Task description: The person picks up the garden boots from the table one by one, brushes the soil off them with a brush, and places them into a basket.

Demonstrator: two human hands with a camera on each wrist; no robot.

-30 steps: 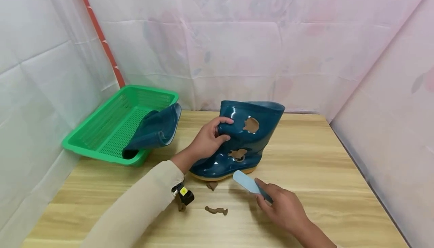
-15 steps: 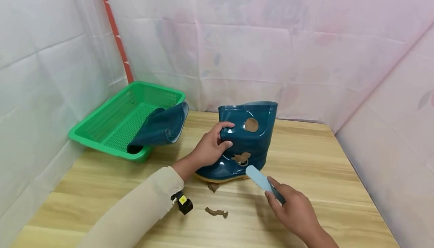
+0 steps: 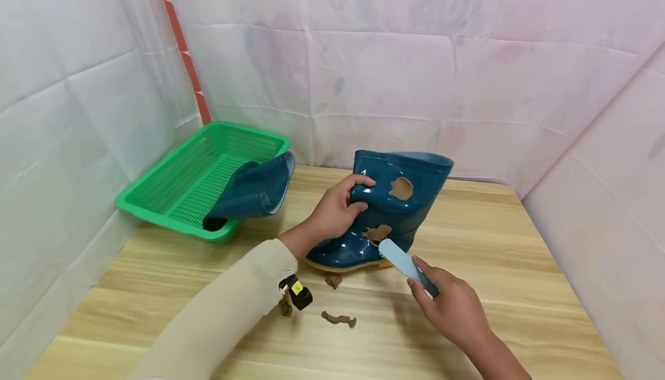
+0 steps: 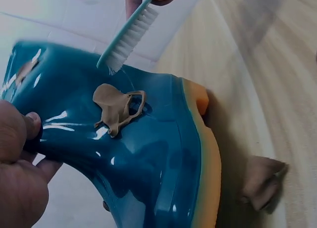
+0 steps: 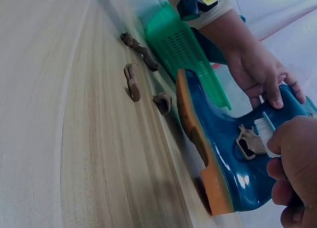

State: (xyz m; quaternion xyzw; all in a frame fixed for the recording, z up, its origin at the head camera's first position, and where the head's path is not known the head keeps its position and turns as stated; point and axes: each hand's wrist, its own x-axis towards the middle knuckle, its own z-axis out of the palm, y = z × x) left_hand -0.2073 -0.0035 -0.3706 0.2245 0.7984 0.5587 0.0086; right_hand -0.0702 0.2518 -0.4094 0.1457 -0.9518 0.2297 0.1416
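Your left fingers (image 3: 357, 208) are pinching the glossy blue rubber boot (image 3: 392, 209), ideally bracing it for steady brushing; your right fingers (image 3: 419, 295) are pinching the light-blue, white-bristled brush (image 3: 398, 259) beside it.

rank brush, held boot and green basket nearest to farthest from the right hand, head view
1. Brush: in the right hand.
2. Held boot: behind the brush, in the left hand.
3. Green basket: far over at left.

Small work booth, screened with cloth; kind of building cannot be told. Creased pale sheets (image 3: 384, 79), faintly printed, on three sides; red strip (image 3: 176, 28) at left back corner; wood-grain table (image 3: 493, 235) between.
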